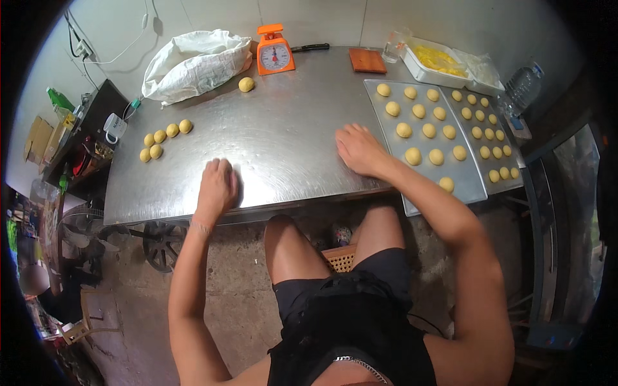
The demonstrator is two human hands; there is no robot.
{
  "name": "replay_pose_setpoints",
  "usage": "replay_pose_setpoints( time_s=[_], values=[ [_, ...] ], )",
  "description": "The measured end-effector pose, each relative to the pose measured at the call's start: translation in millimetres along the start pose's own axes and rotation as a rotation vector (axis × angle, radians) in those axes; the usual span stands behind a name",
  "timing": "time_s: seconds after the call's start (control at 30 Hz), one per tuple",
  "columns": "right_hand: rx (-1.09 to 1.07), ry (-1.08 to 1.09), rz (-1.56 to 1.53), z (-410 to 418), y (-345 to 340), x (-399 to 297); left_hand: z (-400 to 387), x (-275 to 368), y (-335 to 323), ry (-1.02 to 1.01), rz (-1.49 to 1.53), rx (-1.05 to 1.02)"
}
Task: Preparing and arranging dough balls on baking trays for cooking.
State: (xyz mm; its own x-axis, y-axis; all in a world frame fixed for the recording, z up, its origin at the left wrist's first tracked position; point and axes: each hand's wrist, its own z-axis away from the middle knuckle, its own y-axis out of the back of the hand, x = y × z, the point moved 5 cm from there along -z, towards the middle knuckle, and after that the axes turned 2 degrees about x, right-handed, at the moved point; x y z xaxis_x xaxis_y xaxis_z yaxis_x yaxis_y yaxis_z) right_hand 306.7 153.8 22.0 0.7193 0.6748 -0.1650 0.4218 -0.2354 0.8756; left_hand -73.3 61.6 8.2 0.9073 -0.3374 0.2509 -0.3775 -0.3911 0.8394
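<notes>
My left hand (219,186) rests with curled fingers on the metal tabletop (285,120), close to its front edge; whether anything is under it is hidden. My right hand (358,148) lies palm down beside a metal tray (419,144), its fingers bent and its palm hidden. Several yellow dough balls (172,130) sit in two short rows at the left. A single larger dough ball (246,85) lies near the back. More balls stand in rows on that tray and on a second tray (487,120) at its right.
Along the back are a white sack (193,67), an orange kitchen scale (275,53), a knife (311,47), a wooden block (368,60), a glass (393,48) and a white tub (429,72). A plastic bottle (524,84) stands at right. A mug (115,126) is at left. A person (65,294) is at far left.
</notes>
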Motion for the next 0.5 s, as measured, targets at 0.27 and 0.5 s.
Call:
replay_pose_setpoints(
  time_s=[0.27, 0.5],
  values=[
    [0.115, 0.093, -0.189, -16, -12, -67, -36, 72, -22, -0.091, 0.064, 0.024],
    [0.064, 0.016, -0.019, -5, -3, 0, -15, 0, -5, -0.050, -0.053, -0.008]
  ],
)
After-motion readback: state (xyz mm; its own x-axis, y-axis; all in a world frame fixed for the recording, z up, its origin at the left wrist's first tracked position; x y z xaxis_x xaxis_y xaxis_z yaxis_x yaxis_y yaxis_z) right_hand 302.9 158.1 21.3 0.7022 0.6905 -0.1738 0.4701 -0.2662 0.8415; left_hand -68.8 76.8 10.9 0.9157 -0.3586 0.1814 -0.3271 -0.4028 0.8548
